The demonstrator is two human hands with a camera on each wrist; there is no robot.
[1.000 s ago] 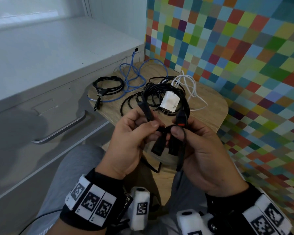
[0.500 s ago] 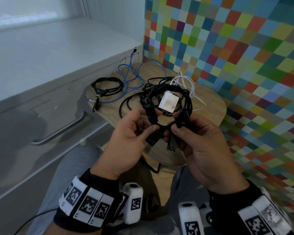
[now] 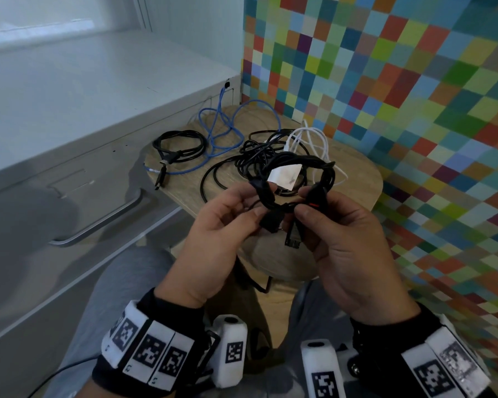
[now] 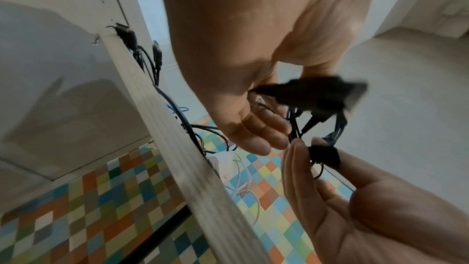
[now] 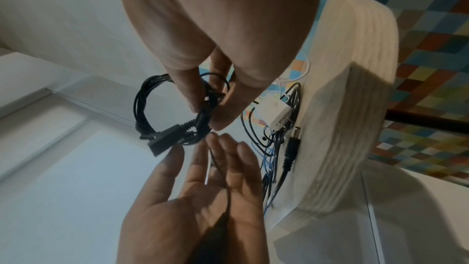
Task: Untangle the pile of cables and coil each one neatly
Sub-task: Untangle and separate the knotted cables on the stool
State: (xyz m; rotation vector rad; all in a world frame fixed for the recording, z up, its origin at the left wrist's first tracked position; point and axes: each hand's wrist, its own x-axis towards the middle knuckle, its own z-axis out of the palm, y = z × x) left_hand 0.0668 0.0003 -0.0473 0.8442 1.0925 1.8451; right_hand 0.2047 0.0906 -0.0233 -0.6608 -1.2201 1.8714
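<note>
Both hands hold a coiled black cable [image 3: 295, 165] in the air over the near edge of a round wooden table [image 3: 354, 179]. My left hand [image 3: 255, 201] pinches the coil's wrapped part between thumb and forefinger. My right hand [image 3: 305, 203] pinches it beside a plug with a red mark [image 3: 314, 200]. Two black plugs [image 3: 271, 222] hang below the fingers. In the right wrist view my right hand [image 5: 206, 116] grips the black coil [image 5: 142, 103], and the left hand's fingers [image 5: 223, 160] lie below it.
On the table lie a coiled black cable [image 3: 179, 147], a loose blue cable [image 3: 219, 130], a white cable [image 3: 314, 137], a white adapter [image 3: 285, 176] and a loose black cable [image 3: 210, 179]. A white drawer unit [image 3: 69, 173] stands at the left. A tiled wall [image 3: 414, 96] stands at the right.
Both hands have carried the coil slightly up and towards the table. The fingers have shifted along it, and the two plugs now hang clear below the fingers.
</note>
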